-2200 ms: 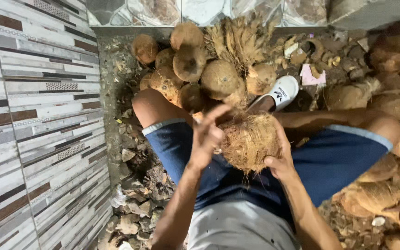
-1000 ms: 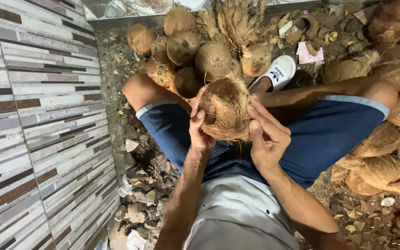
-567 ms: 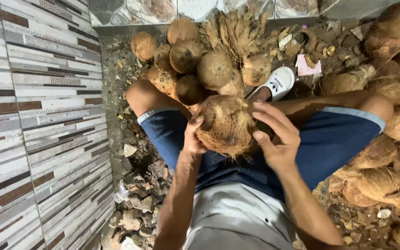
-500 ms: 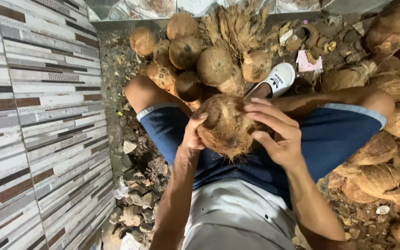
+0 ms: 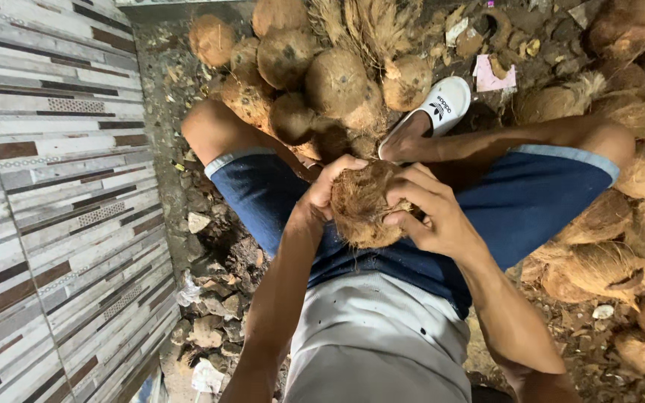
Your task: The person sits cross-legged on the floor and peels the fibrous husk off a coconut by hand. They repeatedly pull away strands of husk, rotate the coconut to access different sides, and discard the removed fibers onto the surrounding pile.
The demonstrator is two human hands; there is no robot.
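I sit on the ground with a brown fibrous coconut point(image 5: 363, 205) held over my lap. My left hand point(image 5: 321, 195) grips its left side with fingers curled over the top. On its right side my right hand point(image 5: 431, 213) clamps the husk, fingers spread across the front. Both hands hold the same coconut between my knees, above my blue shorts point(image 5: 278, 194).
A heap of husked coconuts point(image 5: 315, 75) lies ahead past my knees, and more fibrous husks point(image 5: 636, 224) pile at the right. My foot wears a white slide sandal point(image 5: 434, 108). Husk scraps point(image 5: 210, 298) litter the ground by a striped tiled wall point(image 5: 54, 209) on the left.
The coconut has turned in my hands and sunk lower toward my lap. My right hand shifted from the top to the right front of the husk.
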